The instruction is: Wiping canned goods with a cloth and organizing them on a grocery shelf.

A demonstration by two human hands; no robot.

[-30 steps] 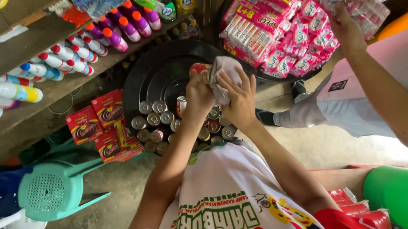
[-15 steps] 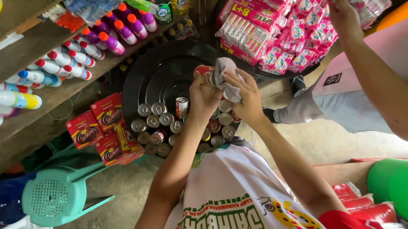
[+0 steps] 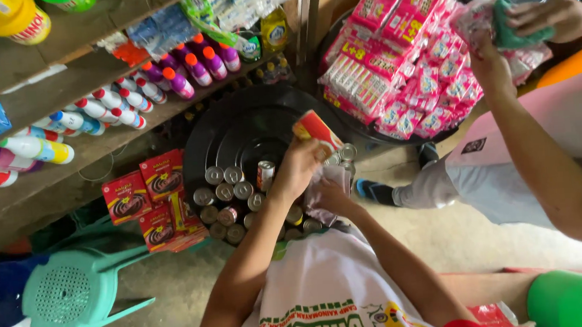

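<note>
Can: a red-and-white can (image 3: 316, 128) is raised just above the round black tray (image 3: 233, 130), tilted.
Left hand: the left hand (image 3: 296, 170) grips the can from below, fingers closed round it.
Right hand: the right hand (image 3: 332, 196), just right of the tray, is clenched on a pale cloth (image 3: 334, 181).
Progress: by the look of it, wiping is under way; one can is lifted, while the rows of tins (image 3: 228, 196) on the tray stand untouched.
Around the tray: red boxes (image 3: 145, 196) to its left, bottles (image 3: 180, 72) on the shelf beyond, pink packets (image 3: 400, 58) to its right.
Nearby: another person's hand (image 3: 549, 18) wipes packets with a green cloth (image 3: 512, 25).
</note>
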